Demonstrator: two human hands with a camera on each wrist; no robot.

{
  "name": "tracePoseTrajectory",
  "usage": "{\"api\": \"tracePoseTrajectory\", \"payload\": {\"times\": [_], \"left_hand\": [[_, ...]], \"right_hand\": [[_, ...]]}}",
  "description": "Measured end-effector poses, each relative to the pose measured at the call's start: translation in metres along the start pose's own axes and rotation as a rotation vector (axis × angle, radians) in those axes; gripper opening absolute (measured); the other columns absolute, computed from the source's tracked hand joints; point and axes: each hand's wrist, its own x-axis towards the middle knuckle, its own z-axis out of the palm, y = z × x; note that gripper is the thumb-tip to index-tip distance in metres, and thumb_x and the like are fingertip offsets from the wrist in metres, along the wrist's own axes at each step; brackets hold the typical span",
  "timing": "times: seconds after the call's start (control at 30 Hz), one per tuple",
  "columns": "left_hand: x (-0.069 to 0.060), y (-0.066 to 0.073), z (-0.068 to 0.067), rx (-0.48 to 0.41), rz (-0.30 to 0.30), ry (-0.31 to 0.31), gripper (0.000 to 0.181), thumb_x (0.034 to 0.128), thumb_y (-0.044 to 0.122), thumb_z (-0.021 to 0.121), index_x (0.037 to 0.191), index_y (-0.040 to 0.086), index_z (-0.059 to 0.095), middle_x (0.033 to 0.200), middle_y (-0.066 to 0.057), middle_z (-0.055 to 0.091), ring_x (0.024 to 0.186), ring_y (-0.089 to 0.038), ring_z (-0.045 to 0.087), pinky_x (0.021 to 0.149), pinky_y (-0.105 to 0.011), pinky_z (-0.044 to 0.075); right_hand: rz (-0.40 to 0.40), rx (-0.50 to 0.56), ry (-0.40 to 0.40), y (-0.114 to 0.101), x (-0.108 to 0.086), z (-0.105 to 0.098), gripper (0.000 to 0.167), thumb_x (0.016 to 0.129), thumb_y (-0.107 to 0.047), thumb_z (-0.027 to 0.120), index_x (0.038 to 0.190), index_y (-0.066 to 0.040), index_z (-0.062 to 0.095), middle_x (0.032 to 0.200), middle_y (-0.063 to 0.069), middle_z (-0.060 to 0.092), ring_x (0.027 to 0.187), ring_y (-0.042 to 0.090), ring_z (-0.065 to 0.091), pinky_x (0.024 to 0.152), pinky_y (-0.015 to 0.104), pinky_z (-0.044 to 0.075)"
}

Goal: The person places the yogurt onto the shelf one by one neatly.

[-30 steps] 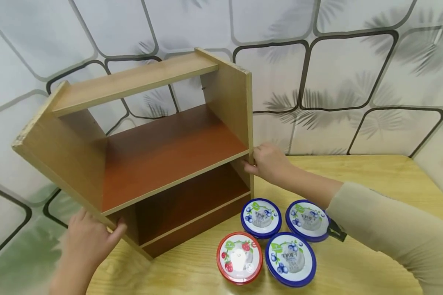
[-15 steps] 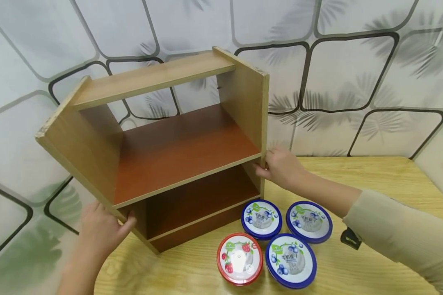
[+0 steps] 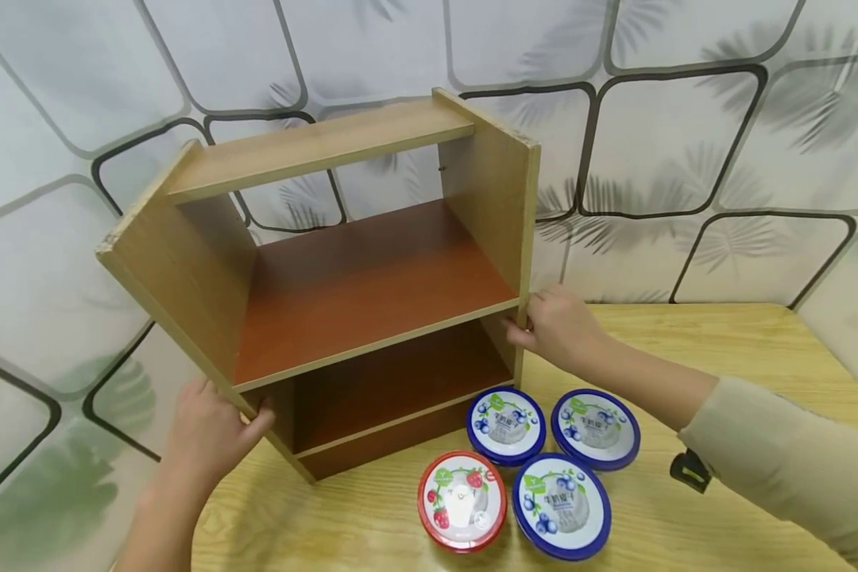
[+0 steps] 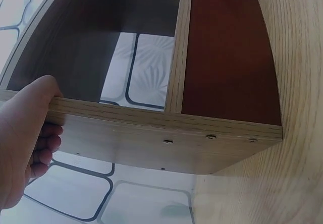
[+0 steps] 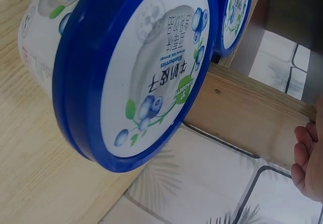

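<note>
A: Seeing any difference from a second ago?

B: Yes, a clear shift to the right for the shelf (image 3: 386, 278), with left hand (image 3: 214, 429) and right hand (image 3: 561, 326) carried along. In the same places as before: three blue tubs (image 3: 506, 425) and a red tub (image 3: 461, 502).

A: Holding on how?

B: Well apart, clamped on the front edges of the two side panels (image 3: 207, 266), with thumbs to the inside and fingers curled round the outside.

A: And standing where?

B: On the table (image 3: 722, 357), in front of the wall (image 3: 658, 143), turned at a slant with the left side nearer. Just behind the closest of the blue tubs; impossible to tell whether touching it.

A: Looking like what?

B: Boxy and open-fronted, divided into an upper and a lower compartment. Open at the back too, under the top board. Chipped and rough at the upper left corner.

A: Made of?

B: Tan, wood-grained boards outside, smooth reddish-brown ones within, edged in pale strips. Studded with small screws (image 4: 168, 142) on the outer left face. Round and glossy on the lids, printed with blueberries or strawberries. Yellowish and grained across the table; patterned with dark rounded outlines and grey fronds on the wall.
</note>
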Motion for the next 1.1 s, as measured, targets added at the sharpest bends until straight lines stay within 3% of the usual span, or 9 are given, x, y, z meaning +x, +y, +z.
{"api": "tracePoseTrajectory", "payload": {"times": [0.17,0.3,0.53,0.7,0.83,1.1], "left_hand": [[0.003,0.000,0.002,-0.030,-0.010,-0.007,0.039,0.0661,0.023,0.055,0.098,0.001,0.058,0.093,-0.016,0.057,0.085,-0.038,0.051,0.062,-0.050,0.039],[0.005,-0.001,0.005,-0.041,0.020,0.006,0.040,0.0679,0.024,0.053,0.098,-0.001,0.057,0.093,-0.018,0.057,0.085,-0.039,0.051,0.063,-0.049,0.039],[0.012,0.002,0.009,-0.037,0.016,-0.040,0.040,0.0669,0.023,0.058,0.100,-0.001,0.058,0.092,-0.017,0.059,0.083,-0.036,0.052,0.065,-0.047,0.039],[0.017,0.005,0.014,-0.042,0.035,-0.038,0.043,0.0662,0.022,0.060,0.102,-0.002,0.056,0.091,-0.017,0.059,0.080,-0.037,0.052,0.064,-0.046,0.040],[0.021,0.005,0.019,-0.069,0.062,-0.050,0.047,0.0671,0.019,0.059,0.107,-0.005,0.054,0.099,-0.020,0.059,0.089,-0.037,0.052,0.074,-0.046,0.041],[0.034,0.006,0.031,-0.119,0.097,-0.031,0.045,0.0668,0.019,0.061,0.107,-0.001,0.055,0.098,-0.017,0.059,0.085,-0.035,0.053,0.066,-0.046,0.041]], "right_hand": [[-0.001,-0.007,-0.006,0.001,-0.002,-0.002,0.023,0.069,-0.017,0.074,0.069,-0.005,0.054,0.054,0.004,0.053,0.050,0.021,0.046,0.050,0.035,0.038],[0.024,-0.002,-0.019,0.001,-0.004,-0.004,0.023,0.069,-0.017,0.074,0.065,-0.006,0.054,0.054,0.004,0.054,0.051,0.021,0.047,0.050,0.034,0.038],[0.047,0.002,-0.016,0.001,-0.012,-0.013,0.024,0.068,-0.016,0.074,0.060,-0.007,0.053,0.052,0.003,0.053,0.048,0.018,0.044,0.046,0.030,0.034],[0.036,-0.010,-0.001,0.004,-0.016,-0.017,0.023,0.068,-0.016,0.072,0.059,-0.008,0.052,0.050,0.002,0.051,0.047,0.018,0.045,0.047,0.032,0.035],[0.031,-0.011,0.007,0.007,-0.020,-0.020,0.021,0.067,-0.016,0.070,0.060,-0.008,0.052,0.051,0.002,0.052,0.047,0.019,0.047,0.049,0.034,0.036],[0.045,-0.028,0.038,0.012,-0.030,-0.027,0.024,0.069,-0.021,0.067,0.056,-0.004,0.056,0.051,0.005,0.054,0.048,0.022,0.048,0.048,0.035,0.037]]}}
